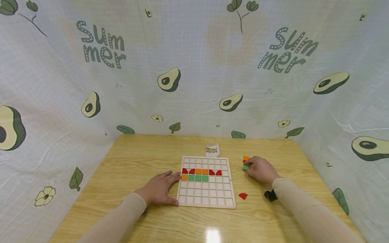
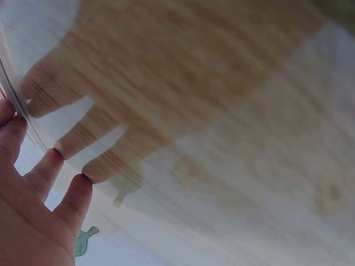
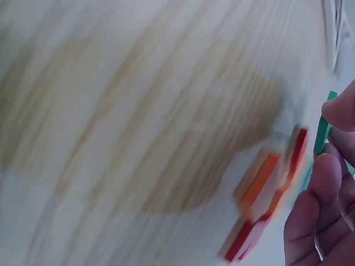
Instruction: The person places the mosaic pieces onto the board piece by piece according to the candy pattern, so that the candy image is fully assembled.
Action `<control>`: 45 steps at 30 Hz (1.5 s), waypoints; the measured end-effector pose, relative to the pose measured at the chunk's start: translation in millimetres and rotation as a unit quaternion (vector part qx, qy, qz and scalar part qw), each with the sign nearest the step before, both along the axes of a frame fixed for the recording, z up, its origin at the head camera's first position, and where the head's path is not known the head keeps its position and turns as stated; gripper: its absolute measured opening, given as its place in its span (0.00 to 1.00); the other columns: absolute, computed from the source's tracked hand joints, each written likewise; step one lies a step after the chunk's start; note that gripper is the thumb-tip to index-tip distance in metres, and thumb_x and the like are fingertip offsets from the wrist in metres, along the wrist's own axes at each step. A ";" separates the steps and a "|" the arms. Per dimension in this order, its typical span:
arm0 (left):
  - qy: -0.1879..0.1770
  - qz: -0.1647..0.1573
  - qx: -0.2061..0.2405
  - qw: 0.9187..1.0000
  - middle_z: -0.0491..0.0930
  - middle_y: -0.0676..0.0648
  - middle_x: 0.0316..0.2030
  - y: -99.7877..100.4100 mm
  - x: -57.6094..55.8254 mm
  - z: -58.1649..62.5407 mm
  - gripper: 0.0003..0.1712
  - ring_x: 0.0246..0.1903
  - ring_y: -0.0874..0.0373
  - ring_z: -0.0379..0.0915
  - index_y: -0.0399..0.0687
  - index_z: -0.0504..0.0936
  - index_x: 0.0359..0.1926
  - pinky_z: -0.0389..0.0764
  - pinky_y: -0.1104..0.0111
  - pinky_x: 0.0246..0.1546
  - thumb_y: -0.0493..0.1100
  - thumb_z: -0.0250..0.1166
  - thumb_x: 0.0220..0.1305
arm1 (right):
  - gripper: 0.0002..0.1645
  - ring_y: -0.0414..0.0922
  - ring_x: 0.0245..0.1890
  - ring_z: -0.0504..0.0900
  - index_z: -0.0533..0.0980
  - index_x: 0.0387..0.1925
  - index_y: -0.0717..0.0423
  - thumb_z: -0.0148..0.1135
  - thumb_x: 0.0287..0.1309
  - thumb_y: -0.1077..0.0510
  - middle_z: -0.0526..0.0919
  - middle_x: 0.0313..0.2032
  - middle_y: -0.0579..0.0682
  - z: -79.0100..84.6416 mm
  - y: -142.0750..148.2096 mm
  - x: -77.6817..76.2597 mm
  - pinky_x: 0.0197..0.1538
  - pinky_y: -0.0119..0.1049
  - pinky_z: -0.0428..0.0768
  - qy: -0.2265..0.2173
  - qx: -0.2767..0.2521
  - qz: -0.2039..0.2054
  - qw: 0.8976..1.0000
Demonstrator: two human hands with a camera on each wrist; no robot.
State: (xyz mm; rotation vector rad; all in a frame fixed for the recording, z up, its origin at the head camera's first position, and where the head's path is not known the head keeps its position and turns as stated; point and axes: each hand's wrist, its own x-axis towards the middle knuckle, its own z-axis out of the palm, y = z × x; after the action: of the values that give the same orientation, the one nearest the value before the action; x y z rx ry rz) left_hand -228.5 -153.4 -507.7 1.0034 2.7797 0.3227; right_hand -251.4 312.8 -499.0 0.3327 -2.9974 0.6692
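Observation:
A wooden grid board (image 1: pixel 206 194) lies on the table, two of its rows partly filled with red, orange and green tiles. My left hand (image 1: pixel 161 189) has its fingers spread, with fingertips and thumb against the board's left edge. To the right of the board, my right hand (image 1: pixel 262 169) pinches a green tile (image 3: pixel 324 124) between thumb and fingers. Just beyond those fingers are an orange tile (image 1: pixel 246 157) and red tiles (image 3: pixel 298 148), partly hidden by the hand in the head view. More green shows behind the fingers in the right wrist view, too covered to make out.
A small printed card (image 1: pixel 212 150) with a coloured grid pattern lies at the board's far edge. One red quarter-round tile (image 1: pixel 243 195) sits right of the board. Beneath the right forearm is a black object (image 1: pixel 270 195). Printed cloth (image 1: pixel 194 111) hangs around the table's back and sides.

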 end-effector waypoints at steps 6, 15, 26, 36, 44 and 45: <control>0.000 0.001 -0.002 1.000 0.56 0.57 0.75 -0.5 -0.5 -1.8 0.61 0.73 0.46 0.50 0.58 0.62 0.76 0.61 0.42 0.64 0.82 0.62 0.47 | 0.12 0.42 0.32 0.76 0.85 0.42 0.49 0.71 0.53 0.57 0.81 0.39 0.43 6.9 -34.7 1.0 0.39 0.40 0.77 -0.006 -0.023 0.041 0.999; -0.001 -0.001 -0.001 1.000 0.56 0.57 0.75 -1.6 -1.4 -3.7 0.61 0.73 0.46 0.50 0.58 0.62 0.76 0.60 0.42 0.64 0.82 0.62 0.47 | 0.14 0.38 0.30 0.73 0.85 0.42 0.47 0.71 0.51 0.58 0.79 0.37 0.38 7.5 -91.4 3.0 0.36 0.35 0.77 -0.011 -0.014 0.117 0.993; 0.000 -0.001 0.005 1.000 0.57 0.58 0.75 -1.7 -3.1 -7.8 0.61 0.73 0.46 0.50 0.59 0.62 0.76 0.60 0.42 0.65 0.83 0.61 0.46 | 0.14 0.38 0.35 0.75 0.86 0.43 0.47 0.71 0.52 0.57 0.80 0.39 0.37 -3.3 -121.7 2.7 0.43 0.39 0.78 0.002 0.021 0.162 0.986; -0.002 -0.003 0.006 1.000 0.58 0.55 0.75 -0.7 -1.4 -0.2 0.60 0.73 0.44 0.52 0.56 0.63 0.76 0.60 0.42 0.64 0.81 0.63 0.47 | 0.14 0.39 0.39 0.77 0.85 0.45 0.49 0.70 0.55 0.55 0.80 0.43 0.41 -4.2 -126.6 6.1 0.46 0.40 0.79 0.028 0.051 0.185 0.981; 0.000 -0.003 0.002 1.000 0.58 0.55 0.75 -1.1 -1.7 0.8 0.60 0.72 0.44 0.52 0.56 0.63 0.76 0.61 0.42 0.64 0.80 0.63 0.47 | 0.12 0.37 0.37 0.76 0.86 0.43 0.46 0.70 0.55 0.54 0.80 0.41 0.38 -6.0 -125.7 5.6 0.43 0.37 0.79 0.036 0.044 0.187 0.981; 0.000 -0.002 0.002 1.000 0.58 0.55 0.75 -1.3 -1.7 0.6 0.60 0.73 0.44 0.52 0.57 0.63 0.76 0.61 0.43 0.64 0.81 0.63 0.47 | 0.12 0.37 0.38 0.76 0.86 0.43 0.46 0.70 0.55 0.54 0.80 0.41 0.38 -6.7 -125.6 5.4 0.43 0.37 0.79 0.036 0.043 0.187 0.981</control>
State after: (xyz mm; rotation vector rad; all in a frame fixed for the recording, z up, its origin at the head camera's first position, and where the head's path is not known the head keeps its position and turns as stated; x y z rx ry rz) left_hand -230.2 -154.7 -507.2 1.0104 2.7765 0.3269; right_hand -245.9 187.2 -505.7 0.9206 -2.9225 0.5326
